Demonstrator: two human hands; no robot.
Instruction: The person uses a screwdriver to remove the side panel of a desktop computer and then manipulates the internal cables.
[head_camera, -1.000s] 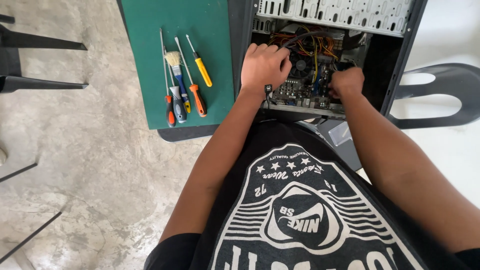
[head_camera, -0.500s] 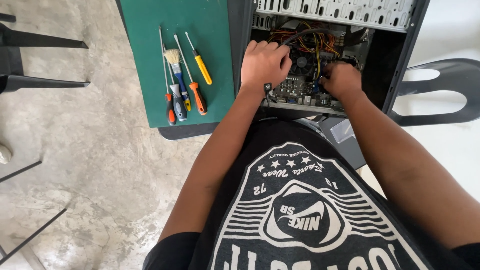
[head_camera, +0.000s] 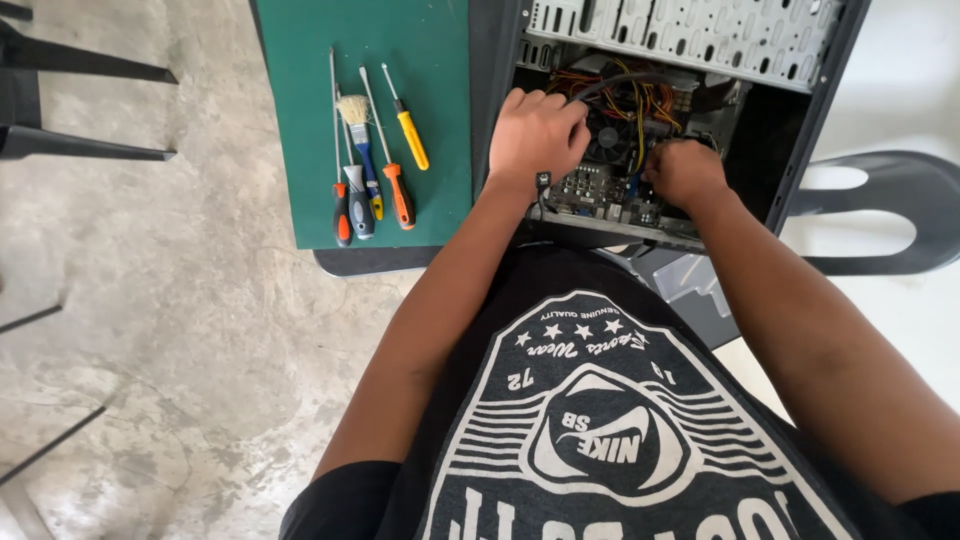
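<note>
An open black computer case (head_camera: 800, 130) lies on the table with its motherboard (head_camera: 600, 185), a fan and coloured wires (head_camera: 650, 100) exposed. My left hand (head_camera: 535, 135) rests on the left part of the board with curled fingers, closed around the end of a black cable (head_camera: 630, 80) that arcs over the fan. My right hand (head_camera: 685, 172) is bunched over the board's right side beside the wires. Its fingertips are hidden, so what it grips does not show.
A green mat (head_camera: 400, 60) left of the case carries an orange-handled screwdriver (head_camera: 398, 190), a yellow-handled one (head_camera: 412, 138), a small brush (head_camera: 360, 140) and two more drivers. A grey plastic chair (head_camera: 900, 210) stands on the right and dark chair legs (head_camera: 70, 70) on the left, on a concrete floor.
Both hands stay inside the case. My right hand has shifted slightly left over the board. The view has drifted a little.
</note>
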